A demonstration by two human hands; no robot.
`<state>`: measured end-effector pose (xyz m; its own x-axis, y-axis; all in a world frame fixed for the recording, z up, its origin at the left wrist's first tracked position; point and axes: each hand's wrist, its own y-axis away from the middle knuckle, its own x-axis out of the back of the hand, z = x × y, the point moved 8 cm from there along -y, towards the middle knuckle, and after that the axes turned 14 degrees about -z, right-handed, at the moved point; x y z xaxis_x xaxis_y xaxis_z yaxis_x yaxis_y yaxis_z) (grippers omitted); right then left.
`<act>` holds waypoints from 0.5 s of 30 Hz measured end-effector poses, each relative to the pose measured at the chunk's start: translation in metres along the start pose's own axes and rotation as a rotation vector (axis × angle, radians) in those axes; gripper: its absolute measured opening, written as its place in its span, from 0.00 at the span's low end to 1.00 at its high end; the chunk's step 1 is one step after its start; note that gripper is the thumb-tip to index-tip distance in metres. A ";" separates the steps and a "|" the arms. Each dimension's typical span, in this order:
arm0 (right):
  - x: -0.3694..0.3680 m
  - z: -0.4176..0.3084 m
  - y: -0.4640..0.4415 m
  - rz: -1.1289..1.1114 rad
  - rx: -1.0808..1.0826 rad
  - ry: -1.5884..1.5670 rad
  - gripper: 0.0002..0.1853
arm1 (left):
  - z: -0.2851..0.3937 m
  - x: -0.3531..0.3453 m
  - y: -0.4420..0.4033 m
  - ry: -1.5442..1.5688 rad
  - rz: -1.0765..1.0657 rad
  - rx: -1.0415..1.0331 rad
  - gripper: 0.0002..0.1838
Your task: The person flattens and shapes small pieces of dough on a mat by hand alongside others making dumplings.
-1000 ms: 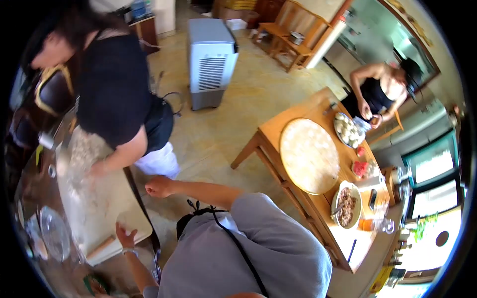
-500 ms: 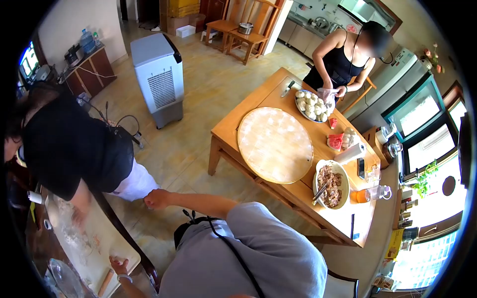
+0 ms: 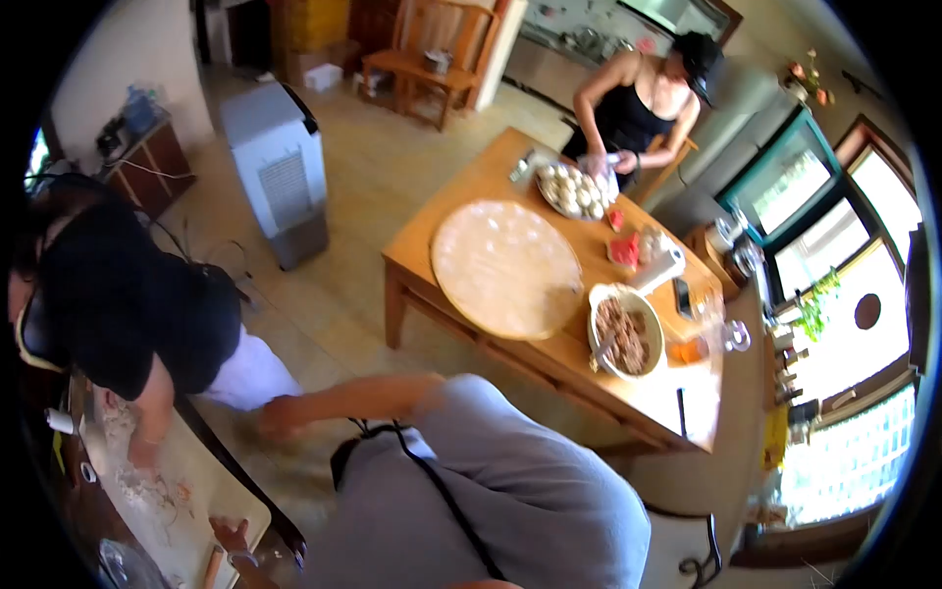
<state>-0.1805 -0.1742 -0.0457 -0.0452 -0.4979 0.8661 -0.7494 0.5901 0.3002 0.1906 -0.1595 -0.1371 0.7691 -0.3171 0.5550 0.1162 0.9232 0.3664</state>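
My left hand point(image 3: 232, 536), with a band at its wrist, is at the near end of a floury pale board point(image 3: 245, 491). Its fingers look spread, and I see nothing held in them. A wooden rolling pin point(image 3: 212, 566) lies just beside it. Off the board's far side, my right hand point(image 3: 281, 416) hangs in the air at the end of a stretched arm. It is blurred but looks curled into a fist; whatever it may hold is hidden. Flour and small scraps point(image 3: 162, 491) are scattered on the board.
A person in black point(image 3: 147, 294) leans over the board with a hand on it. Behind, a wooden table bears a floured round board point(image 3: 505, 270), a bowl of filling point(image 3: 628, 329) and a plate of buns point(image 3: 572, 189), where another person point(image 3: 633, 118) stands. An air cooler point(image 3: 275, 172) stands on the floor.
The view has shifted, so the table and cooler appear further left. My left hand's fingers look more spread. My right hand has become blurred. The far person's head has turned.
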 end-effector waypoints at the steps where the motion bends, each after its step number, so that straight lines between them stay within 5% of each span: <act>1: -0.005 -0.027 -0.026 -0.027 0.160 0.144 0.11 | -0.001 0.000 -0.003 0.013 -0.004 -0.052 0.59; 2: 0.041 -0.089 -0.001 -0.139 0.242 0.282 0.12 | -0.011 0.002 -0.005 0.017 -0.020 -0.094 0.58; 3: 0.018 -0.118 -0.089 -0.175 0.420 0.467 0.11 | -0.030 0.005 -0.024 -0.333 -0.034 -0.116 0.55; 6: 0.113 -0.264 -0.123 -0.254 0.554 0.714 0.09 | -0.044 0.020 -0.020 -0.143 -0.087 -0.110 0.54; 11: 0.161 -0.296 -0.154 0.261 0.473 0.304 0.09 | -0.066 0.030 0.015 -0.173 -0.111 -0.078 0.57; 15: 0.131 -0.343 -0.181 0.338 0.523 -0.097 0.09 | -0.043 0.042 0.103 -0.193 0.016 -0.026 0.59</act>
<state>0.1754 -0.1282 0.1501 -0.3769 -0.4080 0.8316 -0.9062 0.3482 -0.2399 0.2617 -0.0687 -0.1084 0.6367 -0.3354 0.6944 0.1227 0.9331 0.3381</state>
